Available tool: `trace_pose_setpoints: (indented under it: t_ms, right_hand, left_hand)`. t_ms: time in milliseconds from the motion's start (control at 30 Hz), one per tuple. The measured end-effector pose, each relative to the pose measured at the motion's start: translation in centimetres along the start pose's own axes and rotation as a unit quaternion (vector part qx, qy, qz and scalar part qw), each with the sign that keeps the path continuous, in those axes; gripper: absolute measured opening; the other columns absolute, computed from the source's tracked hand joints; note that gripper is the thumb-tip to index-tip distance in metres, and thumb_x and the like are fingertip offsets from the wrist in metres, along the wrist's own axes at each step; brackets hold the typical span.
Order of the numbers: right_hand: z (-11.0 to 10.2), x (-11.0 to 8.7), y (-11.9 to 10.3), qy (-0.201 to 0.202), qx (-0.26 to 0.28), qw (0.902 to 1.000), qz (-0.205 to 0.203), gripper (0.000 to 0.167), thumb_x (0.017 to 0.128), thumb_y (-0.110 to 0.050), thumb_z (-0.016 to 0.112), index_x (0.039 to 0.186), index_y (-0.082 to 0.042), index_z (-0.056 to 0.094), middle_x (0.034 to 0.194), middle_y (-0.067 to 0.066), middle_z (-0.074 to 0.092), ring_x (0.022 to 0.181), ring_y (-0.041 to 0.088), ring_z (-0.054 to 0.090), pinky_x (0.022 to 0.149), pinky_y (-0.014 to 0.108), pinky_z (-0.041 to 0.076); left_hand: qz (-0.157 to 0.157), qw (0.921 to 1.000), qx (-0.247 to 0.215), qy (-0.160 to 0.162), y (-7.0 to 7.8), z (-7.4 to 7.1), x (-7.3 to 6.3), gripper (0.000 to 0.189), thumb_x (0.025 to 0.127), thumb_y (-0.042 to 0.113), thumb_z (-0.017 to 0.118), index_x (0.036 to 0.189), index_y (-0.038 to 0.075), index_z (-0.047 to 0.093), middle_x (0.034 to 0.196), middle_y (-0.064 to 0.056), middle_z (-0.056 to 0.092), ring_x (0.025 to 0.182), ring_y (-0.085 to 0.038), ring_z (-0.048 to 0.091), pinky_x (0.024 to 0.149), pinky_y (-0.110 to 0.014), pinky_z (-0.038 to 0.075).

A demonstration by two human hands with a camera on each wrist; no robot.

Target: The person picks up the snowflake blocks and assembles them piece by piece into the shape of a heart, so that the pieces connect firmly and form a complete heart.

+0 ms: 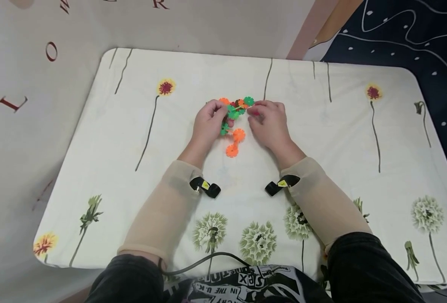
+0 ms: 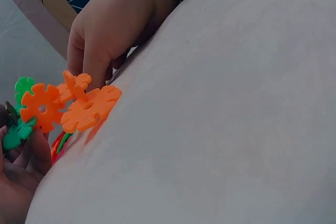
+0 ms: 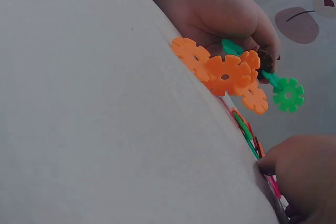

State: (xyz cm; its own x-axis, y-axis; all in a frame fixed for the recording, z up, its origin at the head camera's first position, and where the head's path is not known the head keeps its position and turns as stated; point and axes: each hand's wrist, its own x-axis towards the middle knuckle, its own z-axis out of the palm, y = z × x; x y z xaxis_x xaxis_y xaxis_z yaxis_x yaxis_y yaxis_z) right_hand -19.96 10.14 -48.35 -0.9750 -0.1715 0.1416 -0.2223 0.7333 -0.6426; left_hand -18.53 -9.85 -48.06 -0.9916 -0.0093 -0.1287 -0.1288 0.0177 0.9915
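Note:
My left hand (image 1: 207, 122) pinches a joined chain of notched, flower-shaped plastic building discs. Orange discs (image 1: 239, 135) hang toward me from it. In the right wrist view, a green disc (image 3: 289, 96) sticks out past the left fingers, and a dark brown disc (image 3: 265, 60) sits between them. Flat on the table beyond lie loose discs (image 3: 242, 125) in green, red and orange. Over their right side is my right hand (image 1: 271, 126), fingers pointing down, a pink disc (image 3: 276, 187) beside it. The right fingertips are partly hidden, so any grip there is unclear.
A white cloth (image 1: 322, 139) printed with flowers and dandelions covers the table. Walls stand behind and to the left, and a dark patterned surface (image 1: 405, 38) is at the back right. A cable (image 1: 204, 261) runs along the near edge by my body.

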Motion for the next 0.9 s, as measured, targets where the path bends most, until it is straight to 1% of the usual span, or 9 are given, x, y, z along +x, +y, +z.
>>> trace_pose_setpoints:
  t_ms: [133,233,300,400,533,600,667,800,900]
  right_hand:
    - [0.02,-0.09,0.1,0.021,0.002,0.9995,-0.024,0.02,0.103,-0.011,0.072,0.12,-0.01,0.081,0.123,0.007,0.075,0.115,0.029,0.053,0.095,0.041,0.038]
    - [-0.06,-0.11,0.07,0.018,0.005,0.9994,-0.03,0.029,0.102,-0.012,0.074,0.131,-0.009,0.076,0.118,0.008,0.076,0.103,0.026,0.054,0.088,0.039,0.04]
    - [-0.11,-0.11,-0.01,0.005,0.002,0.9995,-0.032,0.04,0.101,-0.015,0.076,0.14,-0.01,0.071,0.118,0.008,0.075,0.1,0.026,0.054,0.086,0.038,0.042]
    - [-0.16,-0.05,-0.18,-0.013,-0.018,0.9994,-0.026,0.052,0.1,-0.021,0.077,0.148,-0.009,0.063,0.123,0.011,0.071,0.106,0.029,0.055,0.092,0.041,0.045]
    - [-0.29,-0.03,-0.44,-0.019,-0.097,0.9942,0.044,0.058,0.102,-0.038,0.07,0.15,-0.007,0.058,0.137,0.016,0.056,0.129,0.034,0.044,0.105,0.047,0.041]
    - [-0.37,-0.06,-0.51,-0.019,-0.126,0.9885,0.081,0.055,0.104,-0.043,0.064,0.144,-0.006,0.06,0.139,0.018,0.051,0.134,0.037,0.038,0.108,0.049,0.038]
    - [-0.41,-0.08,-0.55,-0.023,-0.133,0.9861,0.096,0.049,0.105,-0.043,0.062,0.135,-0.004,0.062,0.136,0.018,0.05,0.132,0.037,0.038,0.109,0.051,0.036]
    - [-0.32,-0.11,-0.59,-0.028,-0.102,0.9908,0.084,0.035,0.107,-0.034,0.061,0.125,-0.003,0.059,0.123,0.015,0.053,0.124,0.037,0.042,0.103,0.051,0.038]
    - [-0.14,-0.26,-0.64,-0.024,-0.041,0.9972,0.058,0.029,0.107,-0.027,0.063,0.124,-0.005,0.055,0.112,0.011,0.056,0.112,0.031,0.049,0.093,0.042,0.044]
  left_hand:
    - [0.011,0.9999,0.01,0.0,-0.12,0.02,0.02,0.015,0.11,0.02,0.056,0.1,0.011,0.063,0.095,-0.011,0.064,0.08,-0.026,0.072,0.065,-0.027,0.053]
    - [0.014,0.9998,0.014,-0.002,-0.19,0.0,0.06,0.015,0.11,0.019,0.056,0.1,0.011,0.063,0.095,-0.011,0.064,0.079,-0.025,0.072,0.066,-0.026,0.053]
    - [0.013,0.9998,0.014,-0.003,-0.18,0.01,0.05,0.015,0.11,0.02,0.056,0.1,0.011,0.063,0.095,-0.011,0.064,0.079,-0.025,0.071,0.066,-0.026,0.052]
    - [0.01,0.9998,0.016,-0.005,-0.13,0.03,0.02,0.015,0.11,0.021,0.056,0.1,0.011,0.062,0.095,-0.011,0.063,0.079,-0.025,0.071,0.065,-0.027,0.051]
    - [0.009,0.9998,0.02,-0.005,-0.03,0.02,-0.04,0.016,0.111,0.022,0.057,0.1,0.011,0.062,0.094,-0.011,0.063,0.08,-0.025,0.071,0.066,-0.028,0.051]
    - [0.009,0.9997,0.022,-0.005,0.01,0.01,-0.07,0.016,0.111,0.022,0.057,0.1,0.011,0.063,0.094,-0.01,0.063,0.08,-0.025,0.071,0.067,-0.028,0.05]
    - [0.011,0.9996,0.025,-0.006,0.04,0.03,-0.06,0.016,0.111,0.022,0.057,0.1,0.011,0.063,0.093,-0.01,0.064,0.08,-0.025,0.07,0.068,-0.029,0.051]
    - [0.013,0.9994,0.031,-0.007,0.06,0.07,-0.06,0.016,0.11,0.022,0.057,0.101,0.011,0.063,0.092,-0.01,0.064,0.081,-0.024,0.07,0.07,-0.029,0.053]
    - [0.01,0.9994,0.034,-0.007,0.06,0.06,-0.12,0.016,0.111,0.022,0.058,0.101,0.011,0.063,0.092,-0.01,0.063,0.081,-0.025,0.069,0.07,-0.029,0.052]
